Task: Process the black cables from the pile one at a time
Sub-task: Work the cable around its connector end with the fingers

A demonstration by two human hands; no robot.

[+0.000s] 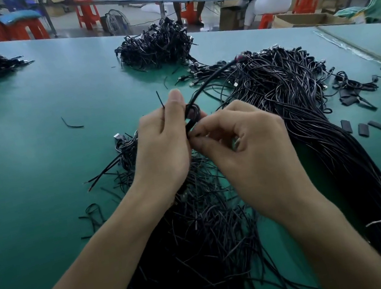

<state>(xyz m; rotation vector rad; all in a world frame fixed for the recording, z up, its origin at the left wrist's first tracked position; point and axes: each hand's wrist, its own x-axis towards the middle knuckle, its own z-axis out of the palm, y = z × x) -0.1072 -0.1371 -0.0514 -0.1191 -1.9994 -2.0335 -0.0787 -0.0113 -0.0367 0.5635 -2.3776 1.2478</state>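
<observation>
The green table (38, 107) carries several heaps of black wire; the largest is the long bundle (304, 103) on the right, which runs from the far connectors down to the near edge; a loose pile (204, 231) lies under the forearms, and a smaller heap (156, 45) sits far behind.

Above the loose pile the two hands are close together, almost touching; the left hand (164, 149) grips one black cable (206, 83) with the thumb raised, and the right hand (248, 144) pinches the same cable just below, with its fingertips curled. The cable is lifted off the table; it rises in an arc towards the far end of the long bundle, and between the hands it makes a small loop (193, 113).

In my judgement the step in hand is to form or tighten this loop. To do it well, the left hand should fix the loop firmly between thumb and finger, so it cannot spring open; the right hand should feed the free end slowly and in one direction only; the far part of the cable should come clear of the bundle first, otherwise it may drag neighbours with it. I cannot tell where the short end goes, because the fingers hide it.

Short black sleeve pieces (363, 129) lie on the right, near the bundle.
</observation>
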